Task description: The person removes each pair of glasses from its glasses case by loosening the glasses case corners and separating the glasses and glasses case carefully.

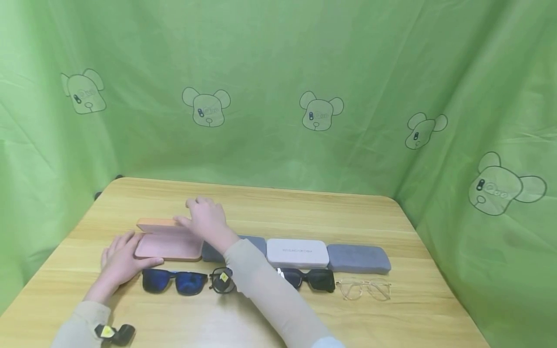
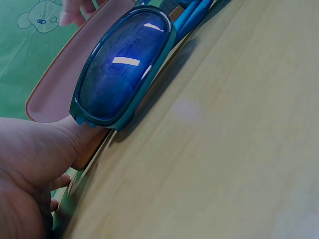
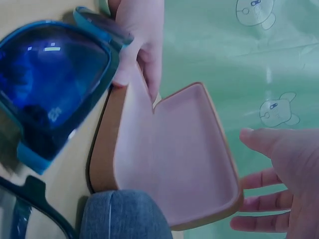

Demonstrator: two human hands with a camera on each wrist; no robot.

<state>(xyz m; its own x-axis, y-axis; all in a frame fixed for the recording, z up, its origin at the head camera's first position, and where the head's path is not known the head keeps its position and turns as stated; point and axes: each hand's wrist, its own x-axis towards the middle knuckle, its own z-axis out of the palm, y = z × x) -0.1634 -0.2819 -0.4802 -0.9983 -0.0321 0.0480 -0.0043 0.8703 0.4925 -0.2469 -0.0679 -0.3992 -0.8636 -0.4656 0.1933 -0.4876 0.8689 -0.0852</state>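
Observation:
A pink-lined glasses case [image 1: 167, 246] sits at the left of the row with its lid raised; the inside [image 3: 174, 159] shows nothing in it. My left hand [image 1: 119, 261] grips the case's left end, thumb along the front edge and the other fingers round the back. Behind the raised lid is my right hand [image 1: 206, 220], its fingers extended at the lid's edge and thumb apart, as the right wrist view shows. Blue-lensed sunglasses [image 1: 156, 280] lie folded just in front of this case.
To the right stand a blue-grey case [image 1: 256, 246], a white case [image 1: 298, 253] and another blue-grey case [image 1: 359, 258], all closed. In front lie dark-framed glasses [image 1: 212, 286], partly hidden by my right arm, black sunglasses [image 1: 319, 280] and thin gold-framed glasses [image 1: 354, 291]. Green curtains [image 1: 270, 58] surround the table.

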